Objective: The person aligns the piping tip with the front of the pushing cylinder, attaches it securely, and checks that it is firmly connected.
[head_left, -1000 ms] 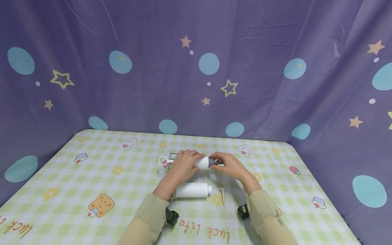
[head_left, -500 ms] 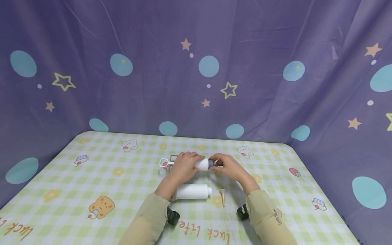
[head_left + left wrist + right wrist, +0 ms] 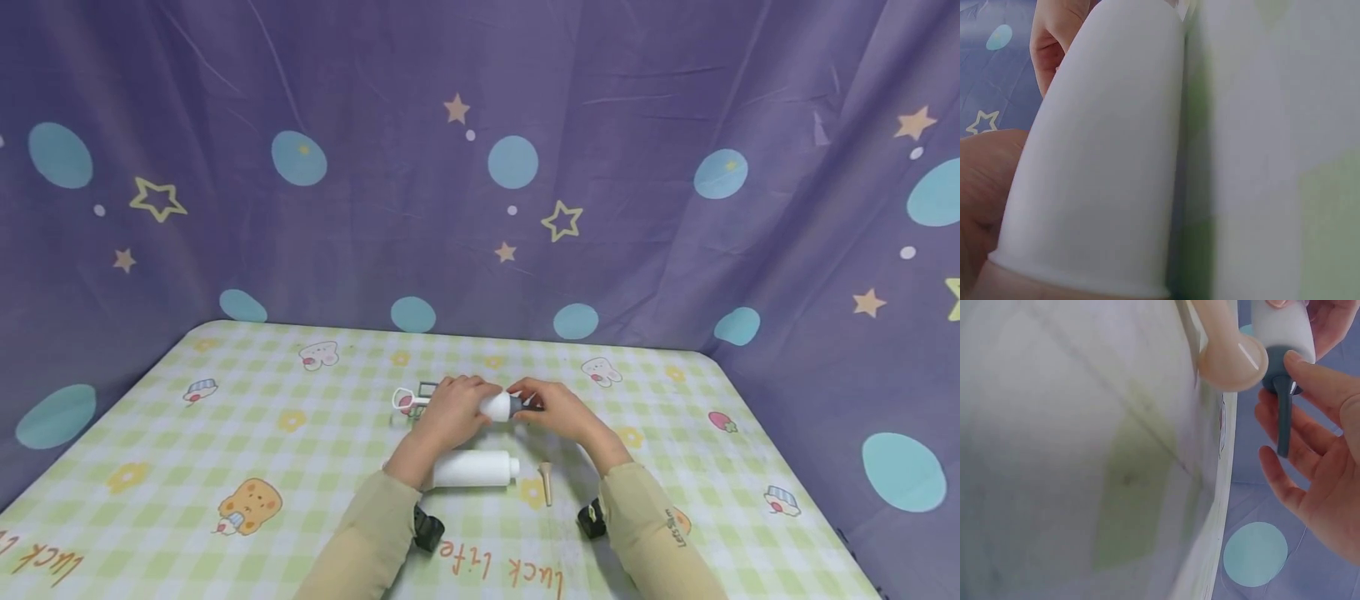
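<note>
My left hand grips a white bottle that lies on its side above the table. At its right end, my right hand pinches a dark grey cap, and in the right wrist view a thin grey spout sticks out from that cap between thumb and fingers. A second white bottle, its neck bare, lies nearer on the cloth, partly behind the left forearm; it fills much of the left wrist view. Right of that neck lies a beige piece with one flared end.
Left of my left hand are a white loop on a stem and a grey frame-like thing, both partly hidden. A checked cloth covers the table; a purple curtain hangs behind and at the sides.
My right hand has shifted slightly left, its fingers changing position on the grey cap. The left hand stays on the bottle. The near bottle and beige piece lie as before.
</note>
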Demonstrator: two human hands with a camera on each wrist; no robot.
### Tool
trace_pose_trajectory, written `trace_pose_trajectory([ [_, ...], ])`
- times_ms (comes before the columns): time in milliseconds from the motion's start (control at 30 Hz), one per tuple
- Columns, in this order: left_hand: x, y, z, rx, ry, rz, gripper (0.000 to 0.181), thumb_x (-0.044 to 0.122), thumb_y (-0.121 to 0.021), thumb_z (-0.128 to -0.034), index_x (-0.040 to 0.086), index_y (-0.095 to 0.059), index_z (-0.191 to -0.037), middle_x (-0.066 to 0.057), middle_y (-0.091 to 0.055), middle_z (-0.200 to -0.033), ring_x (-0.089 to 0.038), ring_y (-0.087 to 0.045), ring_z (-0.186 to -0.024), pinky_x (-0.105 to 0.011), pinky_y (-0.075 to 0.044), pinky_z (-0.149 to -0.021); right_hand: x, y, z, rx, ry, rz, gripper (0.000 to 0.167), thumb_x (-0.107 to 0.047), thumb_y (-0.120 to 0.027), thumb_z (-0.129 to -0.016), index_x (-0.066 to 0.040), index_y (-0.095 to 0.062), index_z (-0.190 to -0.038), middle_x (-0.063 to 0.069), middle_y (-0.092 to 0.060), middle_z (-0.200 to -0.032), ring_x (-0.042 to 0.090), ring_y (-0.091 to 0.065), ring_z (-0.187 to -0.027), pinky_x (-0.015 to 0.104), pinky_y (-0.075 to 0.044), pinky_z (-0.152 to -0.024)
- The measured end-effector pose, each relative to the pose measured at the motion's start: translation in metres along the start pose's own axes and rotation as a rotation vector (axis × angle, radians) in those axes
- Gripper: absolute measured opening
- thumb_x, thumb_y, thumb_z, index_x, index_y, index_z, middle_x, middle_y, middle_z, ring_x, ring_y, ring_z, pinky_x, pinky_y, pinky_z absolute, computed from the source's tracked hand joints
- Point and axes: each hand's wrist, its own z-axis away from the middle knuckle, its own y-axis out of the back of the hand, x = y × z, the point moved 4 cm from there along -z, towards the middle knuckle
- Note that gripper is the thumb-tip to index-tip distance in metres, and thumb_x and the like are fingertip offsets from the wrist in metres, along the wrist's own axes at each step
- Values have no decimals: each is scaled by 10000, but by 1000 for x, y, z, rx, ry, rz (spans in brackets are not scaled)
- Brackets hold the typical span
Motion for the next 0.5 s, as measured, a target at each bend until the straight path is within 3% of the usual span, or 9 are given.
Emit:
trace_pose_trajectory([
  [233, -1, -6, -2, -53, 32, 28, 454, 249, -725, -754, 185, -602, -1186, -12, -623, -1113, -215, -575, -992, -397, -410, -877, 1, -3, 0, -45, -18, 9, 321, -177, -657, -830, -118, -583, -1137, 34, -640, -976, 136, -596, -834, 282, -484, -727],
  [500, -2, -13, -3, -62, 41, 35, 455, 243, -730, -746, 181, -606, -1179, -15, -627, -1103, -219, -579, -991, -399, -420, -867, 3, -6, 0, -82, -94, 25, 289, -161, -650, -835, -103, -594, -1112, 34, -644, -986, 146, -594, -857, 295, -481, -744],
])
